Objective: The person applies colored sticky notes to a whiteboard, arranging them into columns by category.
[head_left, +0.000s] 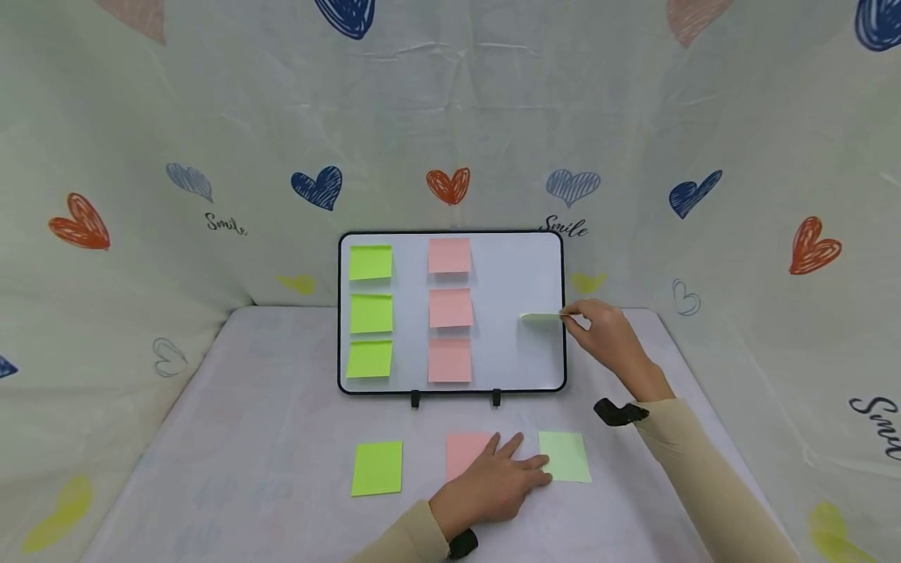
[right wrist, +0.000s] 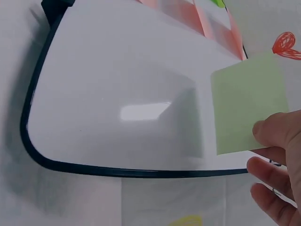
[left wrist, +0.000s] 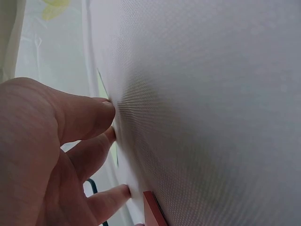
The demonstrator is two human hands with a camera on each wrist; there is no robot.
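A pale green sticky note [right wrist: 240, 103] is pinched between thumb and fingers of my right hand [head_left: 608, 340], held out in front of the right part of the whiteboard [head_left: 521, 360]. From the head view that note looks nearly edge-on. My left hand [head_left: 493, 481] rests on the table with its fingers spread. Its fingers lie over part of a pink sticky note pad [head_left: 464, 453] and touch the edge of a pale green pad [head_left: 568, 457]. In the left wrist view the fingertips [left wrist: 106, 115] press on the white cloth.
Bright green notes [head_left: 370, 313] form the board's left column, pink notes [head_left: 450, 307] its middle one. A bright green pad [head_left: 376, 469] lies left on the table [head_left: 267, 438]. Black feet [head_left: 415, 399] support the board. A heart-printed curtain [head_left: 394, 102] surrounds the table.
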